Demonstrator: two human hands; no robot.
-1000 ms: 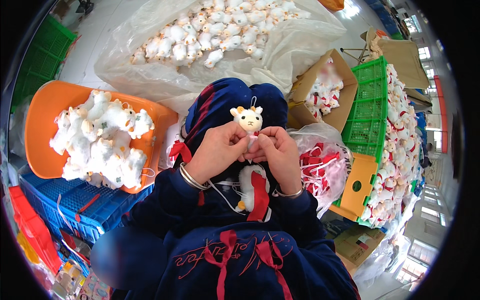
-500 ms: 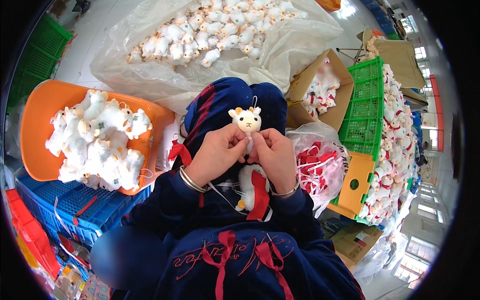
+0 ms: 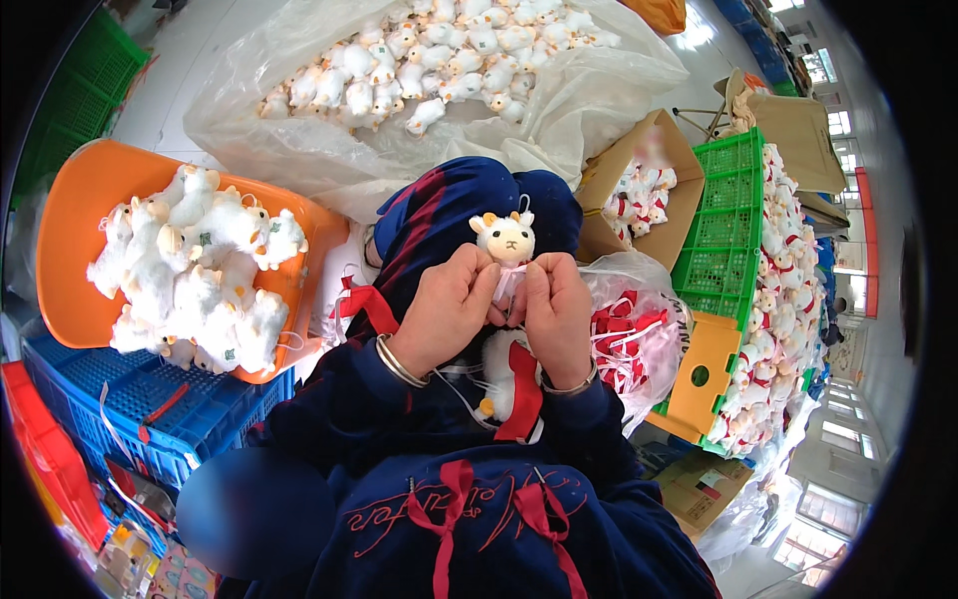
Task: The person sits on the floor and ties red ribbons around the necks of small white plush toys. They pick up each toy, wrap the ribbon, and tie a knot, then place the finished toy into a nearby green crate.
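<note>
Both my hands are at the neck of a white plush goat (image 3: 504, 238) with yellow horns and a thin hanging loop, its face toward me above my lap. My left hand (image 3: 451, 307) and my right hand (image 3: 557, 311) pinch a thin pale pink ribbon (image 3: 510, 272) at its neck, one on each side. My fingers hide most of the toy below the head. Under my hands, white plush (image 3: 497, 361) with a yellow tip lies on my lap; I cannot tell whether it belongs to the same toy. A red fabric strip (image 3: 522, 394) lies across it.
At left, an orange tub (image 3: 72, 250) of white plush goats rests on a blue crate (image 3: 150, 389). Ahead lies a plastic sheet (image 3: 239, 130) with many more. At right are a cardboard box (image 3: 682, 140), a green crate (image 3: 714, 215), and a bag of red strips (image 3: 624, 339).
My hands have drawn slightly apart, and the pink ribbon now shows between them at the goat's neck. The goat and both hands sit slightly farther right in view.
</note>
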